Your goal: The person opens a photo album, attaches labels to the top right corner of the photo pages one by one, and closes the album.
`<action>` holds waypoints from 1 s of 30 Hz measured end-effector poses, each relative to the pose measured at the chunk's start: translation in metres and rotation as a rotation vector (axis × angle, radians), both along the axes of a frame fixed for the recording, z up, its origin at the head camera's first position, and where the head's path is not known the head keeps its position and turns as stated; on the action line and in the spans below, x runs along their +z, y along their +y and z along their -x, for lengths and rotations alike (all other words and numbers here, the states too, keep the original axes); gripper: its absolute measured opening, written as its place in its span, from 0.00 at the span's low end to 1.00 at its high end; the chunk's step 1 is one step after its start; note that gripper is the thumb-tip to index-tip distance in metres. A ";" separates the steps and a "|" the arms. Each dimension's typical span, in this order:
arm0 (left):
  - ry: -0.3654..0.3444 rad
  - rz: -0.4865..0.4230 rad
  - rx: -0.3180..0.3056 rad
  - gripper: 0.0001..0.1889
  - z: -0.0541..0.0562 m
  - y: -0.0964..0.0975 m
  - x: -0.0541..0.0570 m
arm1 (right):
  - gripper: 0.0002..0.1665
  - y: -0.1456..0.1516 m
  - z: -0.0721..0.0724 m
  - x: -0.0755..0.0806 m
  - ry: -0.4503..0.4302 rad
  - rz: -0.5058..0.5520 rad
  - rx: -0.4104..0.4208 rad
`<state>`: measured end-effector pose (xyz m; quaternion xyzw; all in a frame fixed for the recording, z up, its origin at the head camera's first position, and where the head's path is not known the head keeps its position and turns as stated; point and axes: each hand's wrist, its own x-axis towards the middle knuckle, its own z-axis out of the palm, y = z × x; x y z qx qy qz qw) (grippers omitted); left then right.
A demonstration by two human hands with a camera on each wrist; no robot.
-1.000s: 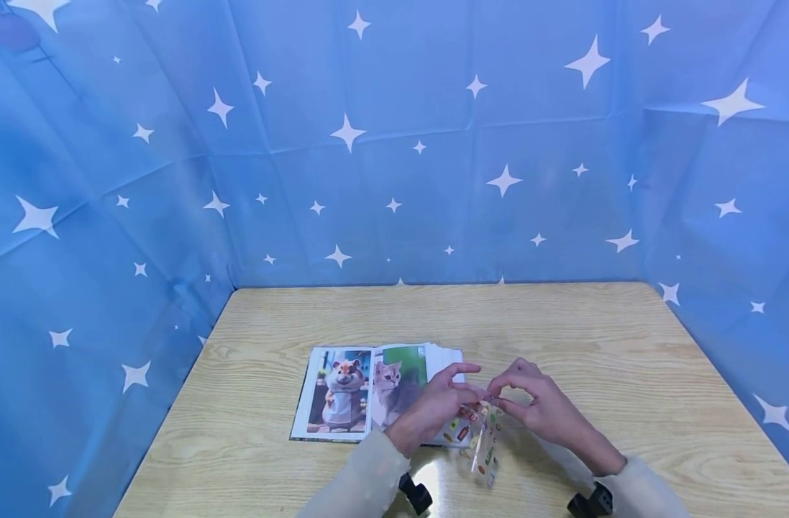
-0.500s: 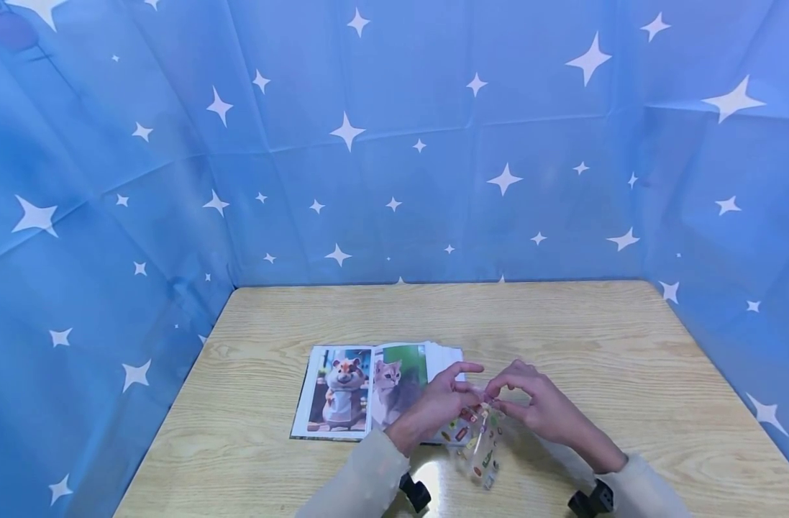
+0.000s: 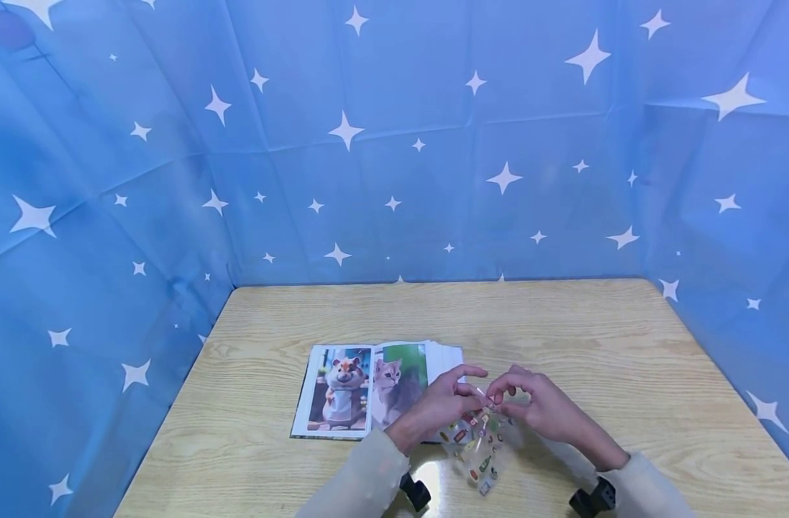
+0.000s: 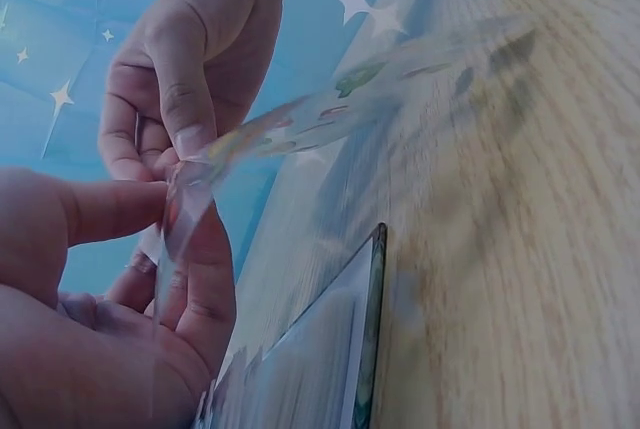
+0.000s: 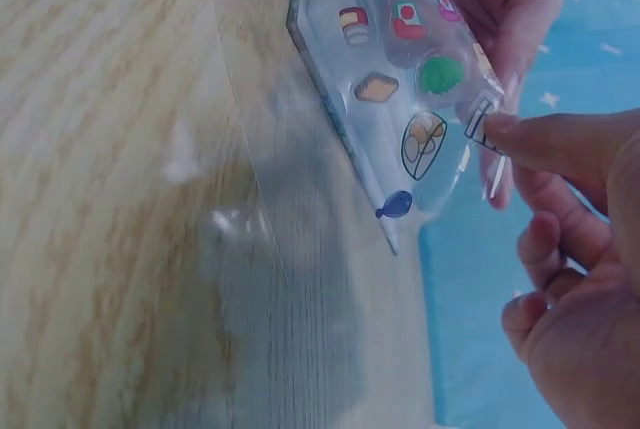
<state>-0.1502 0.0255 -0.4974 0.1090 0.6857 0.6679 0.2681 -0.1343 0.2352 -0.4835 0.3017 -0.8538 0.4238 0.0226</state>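
Note:
A clear sticker sheet (image 3: 481,457) printed with small colourful food pictures hangs between my two hands in the head view. My left hand (image 3: 436,403) pinches its upper edge between thumb and fingers. Close beside it, my right hand (image 3: 539,409) pinches the same edge; in the right wrist view its thumb lies over a small outlined sticker (image 5: 482,124). Green, red and brown stickers cover the sheet (image 5: 385,44) there. Whether a sticker is lifting off cannot be made out. Behind the left hand lies an open photo album (image 3: 299,424), its right page partly covered.
The album's left page bears a hamster picture (image 3: 345,392) and the right one a kitten picture (image 3: 394,385). Both lie on a wooden table (image 3: 239,460), with a starry blue cloth (image 3: 394,144) around its back and sides.
The sheet's lower part has swung and spread flatter towards the camera. Both hands have shifted only slightly, fingertips still meeting at its upper edge. The album has stayed put.

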 end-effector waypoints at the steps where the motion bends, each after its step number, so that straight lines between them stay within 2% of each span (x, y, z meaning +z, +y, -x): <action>1: 0.001 0.002 0.000 0.25 0.000 0.000 0.000 | 0.17 0.000 0.000 0.000 -0.010 0.005 -0.001; 6: 0.005 0.010 0.000 0.24 0.001 0.000 -0.001 | 0.15 -0.001 -0.001 -0.002 -0.033 0.032 -0.001; 14: -0.008 0.016 0.008 0.23 0.000 -0.001 -0.004 | 0.15 -0.004 -0.001 -0.001 0.016 0.031 -0.010; 18: -0.015 0.009 0.019 0.24 -0.001 -0.001 -0.004 | 0.15 -0.004 -0.001 0.000 -0.010 0.030 -0.004; 23: -0.002 0.001 0.005 0.26 -0.001 0.000 -0.004 | 0.14 -0.002 0.000 -0.001 -0.082 0.017 0.006; 30: 0.019 0.001 -0.022 0.26 0.000 0.000 -0.006 | 0.12 -0.001 0.000 0.000 -0.237 0.017 0.032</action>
